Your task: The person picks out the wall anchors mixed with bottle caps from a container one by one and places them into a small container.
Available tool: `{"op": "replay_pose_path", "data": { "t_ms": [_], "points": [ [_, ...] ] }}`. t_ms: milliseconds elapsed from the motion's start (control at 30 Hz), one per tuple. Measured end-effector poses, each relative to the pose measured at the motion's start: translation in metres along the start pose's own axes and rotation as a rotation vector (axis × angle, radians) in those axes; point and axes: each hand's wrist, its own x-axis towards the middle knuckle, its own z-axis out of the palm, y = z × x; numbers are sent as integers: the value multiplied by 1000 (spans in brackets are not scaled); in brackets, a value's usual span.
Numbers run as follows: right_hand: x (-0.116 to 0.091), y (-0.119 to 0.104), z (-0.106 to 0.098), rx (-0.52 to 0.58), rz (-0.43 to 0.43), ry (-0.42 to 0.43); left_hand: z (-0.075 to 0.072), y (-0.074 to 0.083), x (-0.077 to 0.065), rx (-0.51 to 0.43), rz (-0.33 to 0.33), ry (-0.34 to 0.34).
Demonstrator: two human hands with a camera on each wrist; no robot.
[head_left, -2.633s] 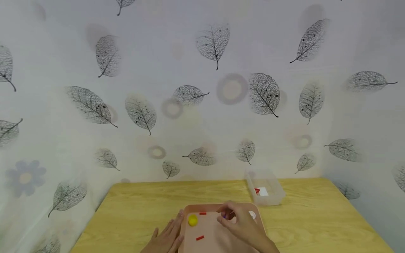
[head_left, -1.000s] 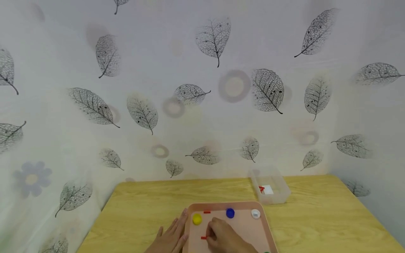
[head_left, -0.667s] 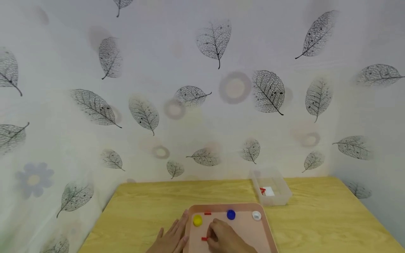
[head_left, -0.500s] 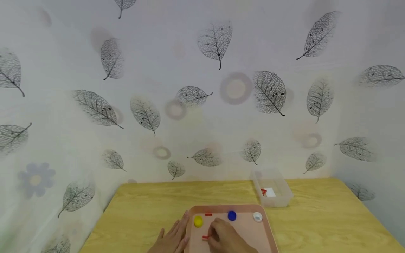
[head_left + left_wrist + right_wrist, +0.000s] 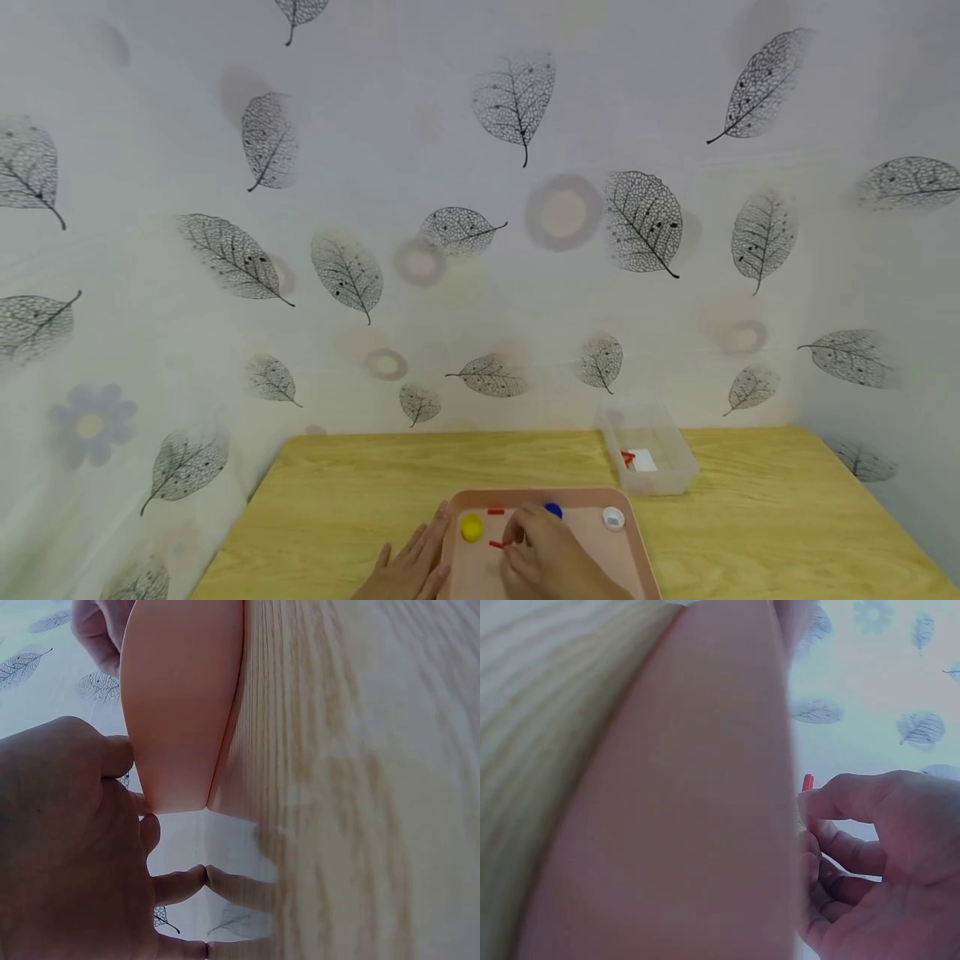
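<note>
My right hand point(image 5: 551, 554) pinches a short red stick point(image 5: 497, 544) between thumb and fingertips above the pink tray point(image 5: 474, 575). One end of the red stick point(image 5: 808, 782) pokes out past the fingertips in the right wrist view. My left hand point(image 5: 405, 567) lies with fingers extended along the tray's left edge. Its thumb side touches the rim in the left wrist view, other fingertips on the table. Inside the tray are a yellow round cap-like piece point(image 5: 472, 527), another red stick point(image 5: 496, 512), a blue round piece point(image 5: 553, 510), partly hidden by my right hand, and a white round piece point(image 5: 613, 518).
A translucent plastic box point(image 5: 663, 482) stands on the wooden table point(image 5: 360, 467) behind the tray's right corner. It contains red sticks point(image 5: 627, 458) and a white square point(image 5: 642, 460). A leaf-patterned wall covering point(image 5: 480, 317) rises behind the table.
My right hand let go of the blue round piece at the tray's back and moved down to the nearer red stick. It has since lifted that stick slightly backward. The left hand stayed.
</note>
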Motion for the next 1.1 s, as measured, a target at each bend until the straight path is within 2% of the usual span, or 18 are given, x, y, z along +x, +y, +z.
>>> {"op": "replay_pose_path", "data": {
  "t_ms": [133,233,333,500,567,667,833,933,1100],
  "points": [
    [0,-4,-8,-121,-90,87,0,1,-3,14,11,6],
    [-1,-7,-13,-174,-130,135,1,0,-9,9,52,5],
    [-4,-10,-20,-173,-139,156,2,-1,-12,-4,70,-12],
    [-8,-11,-32,-163,-139,217,7,0,1,20,22,-6],
    [-10,-11,-36,-144,-130,235,8,2,2,46,5,-2],
    [-10,-10,-40,-136,-148,287,8,2,0,40,15,11],
    [-9,-7,-45,-271,-153,422,6,-2,2,36,30,20],
    [-7,-4,-48,-293,-126,443,5,-2,2,36,32,22],
    [-5,0,-56,-214,-134,422,4,-2,1,38,28,27]
  ]
}}
